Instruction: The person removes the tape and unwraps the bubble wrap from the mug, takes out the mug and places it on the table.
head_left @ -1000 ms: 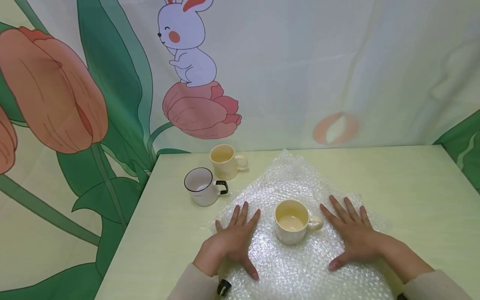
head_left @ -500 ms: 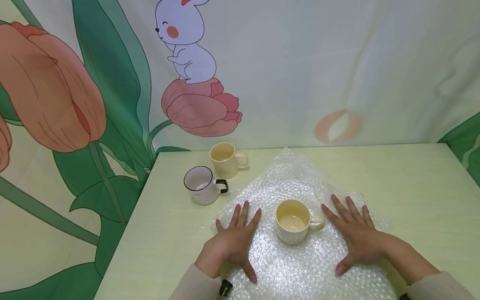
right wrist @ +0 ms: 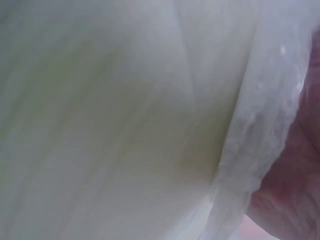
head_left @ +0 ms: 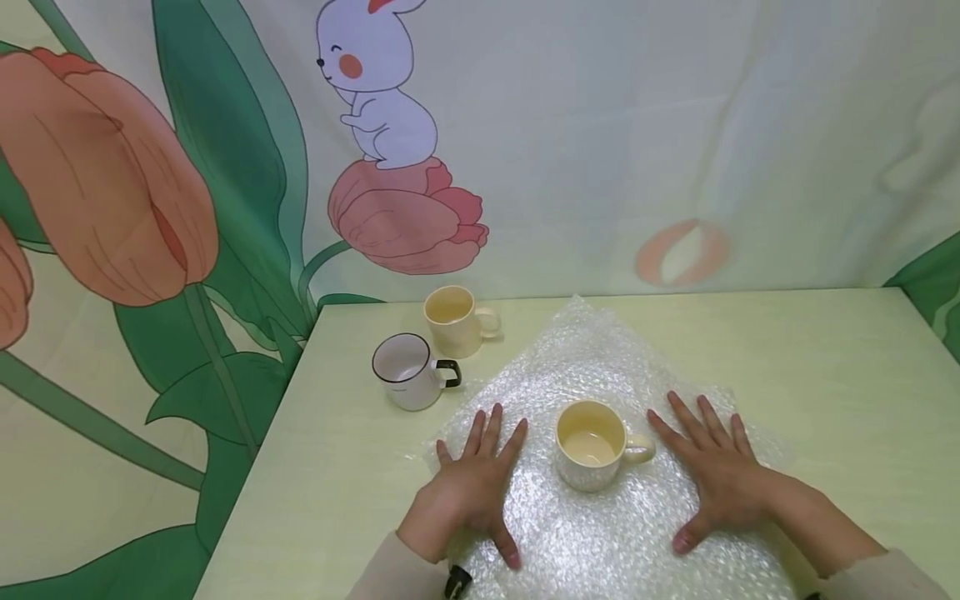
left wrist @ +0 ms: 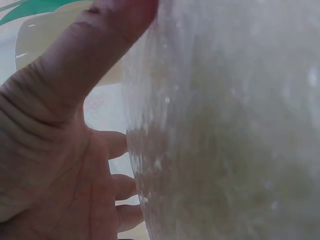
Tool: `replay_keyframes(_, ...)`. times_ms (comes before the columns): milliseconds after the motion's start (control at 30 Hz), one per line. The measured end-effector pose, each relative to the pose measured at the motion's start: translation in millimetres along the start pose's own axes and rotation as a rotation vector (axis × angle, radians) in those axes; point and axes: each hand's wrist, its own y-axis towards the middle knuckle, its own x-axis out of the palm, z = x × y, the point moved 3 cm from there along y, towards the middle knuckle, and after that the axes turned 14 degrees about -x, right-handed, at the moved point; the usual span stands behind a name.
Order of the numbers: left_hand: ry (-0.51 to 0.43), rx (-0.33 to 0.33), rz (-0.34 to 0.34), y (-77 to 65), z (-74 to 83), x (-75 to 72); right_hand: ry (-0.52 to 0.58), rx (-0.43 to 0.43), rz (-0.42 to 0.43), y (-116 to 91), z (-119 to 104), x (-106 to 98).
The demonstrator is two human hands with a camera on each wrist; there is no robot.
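Note:
A pale yellow mug (head_left: 590, 446) stands upright on a sheet of bubble wrap (head_left: 600, 542), its handle pointing right. To its left, my left hand (head_left: 472, 492) rests on the sheet's left part with fingers spread. My right hand (head_left: 720, 475) lies spread on the right part, fingertips close to the mug's handle but apart from it. In the left wrist view the thumb and fingertips of the left hand (left wrist: 65, 150) meet the bubble wrap (left wrist: 225, 125). Only a part of the right palm (right wrist: 295, 185) shows in the right wrist view, behind the sheet's edge (right wrist: 255, 125).
A white mug (head_left: 411, 379) with a black rim and handle stands left of the sheet. Behind it is a second yellow mug (head_left: 454, 325). A printed curtain (head_left: 555, 150) hangs behind the pale green table (head_left: 330, 483).
Both hands and the mugs keep their places on the table. The head view has shifted slightly, and my right thumb has slid a little outward, away from the mug.

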Motion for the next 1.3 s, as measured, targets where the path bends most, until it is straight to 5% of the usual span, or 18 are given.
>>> replay_keyframes(1300, -0.024, 0.072, 0.053, -17.3, -14.5, 5.2, -0.091, -0.03, 0.0, -10.5, -17.5, -2.1)
